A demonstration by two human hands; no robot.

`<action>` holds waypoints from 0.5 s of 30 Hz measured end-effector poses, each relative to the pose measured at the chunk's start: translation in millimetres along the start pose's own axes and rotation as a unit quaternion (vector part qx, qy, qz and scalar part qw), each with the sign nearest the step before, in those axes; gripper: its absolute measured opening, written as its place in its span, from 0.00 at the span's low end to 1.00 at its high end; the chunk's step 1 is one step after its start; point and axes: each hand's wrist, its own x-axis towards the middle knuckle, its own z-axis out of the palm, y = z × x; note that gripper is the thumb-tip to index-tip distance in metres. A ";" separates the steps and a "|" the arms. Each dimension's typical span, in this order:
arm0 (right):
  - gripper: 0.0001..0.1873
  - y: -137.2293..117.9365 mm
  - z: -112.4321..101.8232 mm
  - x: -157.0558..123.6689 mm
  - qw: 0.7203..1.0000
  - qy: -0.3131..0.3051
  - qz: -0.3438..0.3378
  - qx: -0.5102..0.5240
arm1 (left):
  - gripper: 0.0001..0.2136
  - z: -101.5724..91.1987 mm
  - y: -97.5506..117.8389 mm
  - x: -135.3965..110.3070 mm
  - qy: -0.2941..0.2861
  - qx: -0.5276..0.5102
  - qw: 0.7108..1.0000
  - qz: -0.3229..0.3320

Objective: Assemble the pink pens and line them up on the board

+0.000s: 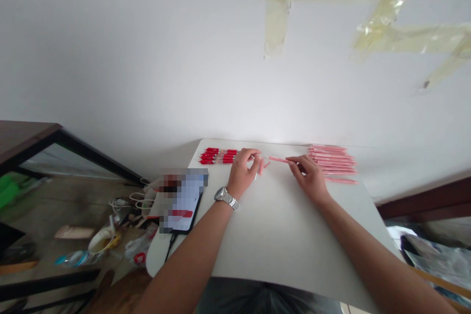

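My right hand (307,174) pinches a thin pink stick (277,159), perhaps a pen refill, pointing left towards my other hand. My left hand (245,169), with a metal watch on its wrist, has thumb and fingers curled together; what lies between them, if anything, is too small to make out. Just right of its fingertips lie short pink pieces (261,167) on the white table (265,235). Partly behind the left hand is a row of red pens (220,156). Beyond the right hand lies a pile of similar pink sticks (333,159), one slightly apart at the near side.
A phone (187,201) with a cable lies along the table's left edge, its screen blurred. The white wall (165,59) rises right behind the table. A dark table (29,142) stands to the left, above a cluttered floor with a cup (101,241) and bags.
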 end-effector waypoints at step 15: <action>0.17 -6.4 -0.8 0.2 0.999 -0.031 -0.009 0.013 | 0.09 6.8 3.2 -0.9 -0.078 -0.158 0.983 -0.051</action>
